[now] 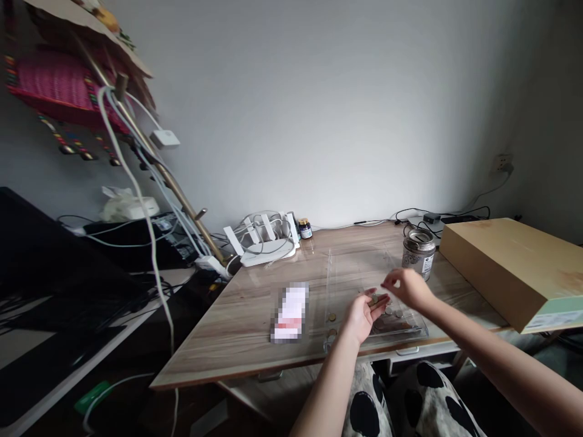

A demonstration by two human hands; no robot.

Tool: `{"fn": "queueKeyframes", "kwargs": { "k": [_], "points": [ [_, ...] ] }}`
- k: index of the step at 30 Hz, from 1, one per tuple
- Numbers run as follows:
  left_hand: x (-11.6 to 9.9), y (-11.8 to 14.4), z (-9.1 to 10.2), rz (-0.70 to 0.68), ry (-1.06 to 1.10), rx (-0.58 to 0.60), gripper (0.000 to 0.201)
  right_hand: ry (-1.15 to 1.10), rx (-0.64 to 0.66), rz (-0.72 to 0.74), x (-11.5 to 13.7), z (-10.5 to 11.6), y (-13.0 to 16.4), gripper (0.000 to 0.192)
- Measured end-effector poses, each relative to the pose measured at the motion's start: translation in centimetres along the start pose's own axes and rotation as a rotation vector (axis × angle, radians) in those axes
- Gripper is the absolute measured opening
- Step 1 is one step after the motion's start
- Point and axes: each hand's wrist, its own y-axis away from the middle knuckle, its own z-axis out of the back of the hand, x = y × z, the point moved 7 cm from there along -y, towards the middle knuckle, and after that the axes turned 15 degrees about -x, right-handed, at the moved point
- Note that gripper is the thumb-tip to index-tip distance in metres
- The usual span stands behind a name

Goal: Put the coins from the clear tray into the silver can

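My left hand (363, 315) is palm up over a clear plastic sheet with pockets (346, 273) on the wooden table (237, 328), and it cups a few coins (374, 299). My right hand (407, 286) hovers just right of it with fingertips pinched near those coins; whether it grips one I cannot tell. Several more coins (332, 317) lie in the sheet's pockets near the front edge.
A metal tin can (418, 252) stands behind my right hand. A flat cardboard box (514, 270) fills the right end. A blurred white-and-red card (290, 312) lies left of the sheet. A white router (264, 238), small jar (305, 229) and cables sit at the back.
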Motion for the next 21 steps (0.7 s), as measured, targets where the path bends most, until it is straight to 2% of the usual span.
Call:
{"fn": "queueKeyframes", "kwargs": {
  "k": [3, 5, 8, 11, 14, 16, 17, 19, 21],
  "points": [
    [-0.1, 0.5, -0.3, -0.010, -0.037, 0.028, 0.027, 0.134, -0.238, -0.114, -3.3, 4.9, -3.6, 0.028],
    [-0.3, 0.7, -0.3, -0.033, -0.067, 0.005, 0.028, 0.305, -0.317, -0.248, -6.1, 7.5, -6.0, 0.030],
    [-0.6, 0.8, -0.2, -0.082, -0.081, -0.028, 0.024, 0.468, -0.229, -0.395, -9.5, 8.7, -8.4, 0.026],
    [-0.9, 0.8, -0.2, -0.128, -0.082, -0.029, 0.019, 0.521, -0.161, -0.416, -10.7, 8.2, -9.0, 0.020],
    [-1.0, 0.6, 0.1, -0.161, -0.082, -0.037, 0.013, 0.545, -0.248, -0.316, -9.1, 8.1, -8.3, 0.021],
    [-1.0, 0.4, 0.4, -0.177, -0.083, -0.055, 0.011, 0.496, -0.347, -0.180, -6.4, 7.8, -6.8, 0.025],
    [-0.9, 0.3, 0.5, -0.183, -0.086, -0.063, 0.011, 0.441, -0.356, -0.101, -4.7, 7.1, -5.8, 0.026],
    [-0.8, 0.1, 0.5, -0.188, -0.094, -0.066, 0.012, 0.283, -0.229, 0.065, -1.1, 4.6, -3.6, 0.026],
    [-0.6, 0.0, 0.5, -0.189, -0.094, -0.061, 0.012, 0.108, 0.011, 0.235, 2.4, 1.2, -0.9, 0.026]
  ]
}}
